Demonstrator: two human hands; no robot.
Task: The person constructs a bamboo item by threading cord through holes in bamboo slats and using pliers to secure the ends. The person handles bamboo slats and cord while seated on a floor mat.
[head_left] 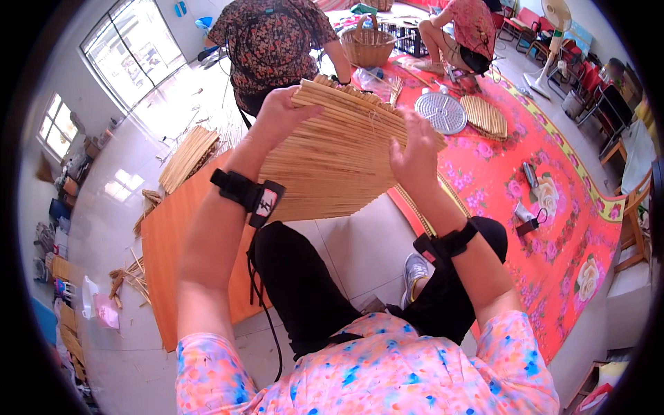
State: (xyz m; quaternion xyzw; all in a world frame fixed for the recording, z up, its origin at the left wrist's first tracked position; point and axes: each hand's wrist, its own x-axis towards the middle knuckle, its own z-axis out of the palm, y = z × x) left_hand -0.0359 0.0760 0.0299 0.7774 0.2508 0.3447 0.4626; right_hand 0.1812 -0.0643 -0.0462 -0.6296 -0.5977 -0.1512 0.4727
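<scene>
From my feed the room is bright with daylight pouring through the window (128, 52) at upper left. Just below the window the pale floor (166, 111) washes out in glare. Shadows are soft and faint. Far from the window, straight edges bend and a black rim rings the view. Focus holds sharp mid-picture.

this looks like a small craft workshop set up in a plain tiled room, where people weave by hand. bundles of split reed strips (187, 158) lie loose on the pale floor (138, 173), a finished woven basket (368, 45) stands near two seated co-workers, and a flat woven mat (484, 115) rests on a red flowered floor cloth (553, 228). a low orange board (162, 256) sits on the floor. a standing fan (553, 28) and big windows (128, 48) complete the room.
</scene>
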